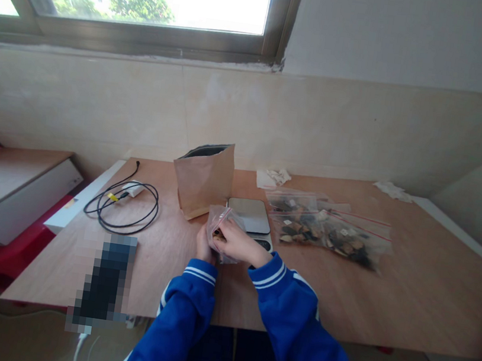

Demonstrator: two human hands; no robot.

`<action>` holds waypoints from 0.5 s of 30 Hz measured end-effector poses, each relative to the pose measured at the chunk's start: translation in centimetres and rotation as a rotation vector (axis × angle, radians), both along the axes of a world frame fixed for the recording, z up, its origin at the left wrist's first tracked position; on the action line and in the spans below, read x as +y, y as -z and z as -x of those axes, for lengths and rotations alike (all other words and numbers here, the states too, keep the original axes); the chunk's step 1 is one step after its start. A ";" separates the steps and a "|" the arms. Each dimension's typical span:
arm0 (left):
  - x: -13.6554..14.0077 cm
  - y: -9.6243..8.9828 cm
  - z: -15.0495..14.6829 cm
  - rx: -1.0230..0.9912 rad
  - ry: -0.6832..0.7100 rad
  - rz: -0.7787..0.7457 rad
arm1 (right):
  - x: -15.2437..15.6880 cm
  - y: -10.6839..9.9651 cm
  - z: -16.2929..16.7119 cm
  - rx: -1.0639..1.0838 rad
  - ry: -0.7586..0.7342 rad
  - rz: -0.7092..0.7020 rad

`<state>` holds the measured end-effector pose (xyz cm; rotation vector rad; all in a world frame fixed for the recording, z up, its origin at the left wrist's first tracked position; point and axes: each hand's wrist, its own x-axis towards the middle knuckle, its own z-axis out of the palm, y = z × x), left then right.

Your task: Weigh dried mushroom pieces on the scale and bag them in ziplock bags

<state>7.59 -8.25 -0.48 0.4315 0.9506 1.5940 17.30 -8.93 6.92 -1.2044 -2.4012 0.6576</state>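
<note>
A clear zip bag (217, 216) is held up at the middle of the table, just in front of a kitchen scale (250, 213). My left hand (203, 246) is closed around its lower left side. My right hand (236, 241) reaches into the bag's mouth, fingers bent together around a small dark and brownish piece I cannot make out. Behind my left hand stands a brown kraft paper pouch (205, 178), upright with its top open. Right of the scale lie several clear zip bags (306, 225) filled with dark and tan dried pieces.
A coiled black cable (120, 229) with a white plug lies on the left of the wooden table (421, 301). Nearer the front left edge is a pixelated dark object (105, 281). Crumpled tissue (278, 177) sits at the back. A lower side table (13, 172) stands at left.
</note>
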 end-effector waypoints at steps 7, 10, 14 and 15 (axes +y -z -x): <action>0.5 0.0 0.0 -0.155 0.002 0.096 | 1.0 0.9 0.3 0.222 0.002 -0.023; 0.4 -0.4 0.0 -0.217 0.016 0.081 | 1.3 0.9 0.3 0.360 0.044 -0.054; 0.2 -1.1 -0.1 -0.263 0.025 0.078 | 1.5 0.6 0.3 0.497 0.069 -0.044; 0.2 -1.2 -0.1 -0.280 0.032 0.078 | 1.6 0.7 0.3 0.521 0.074 -0.035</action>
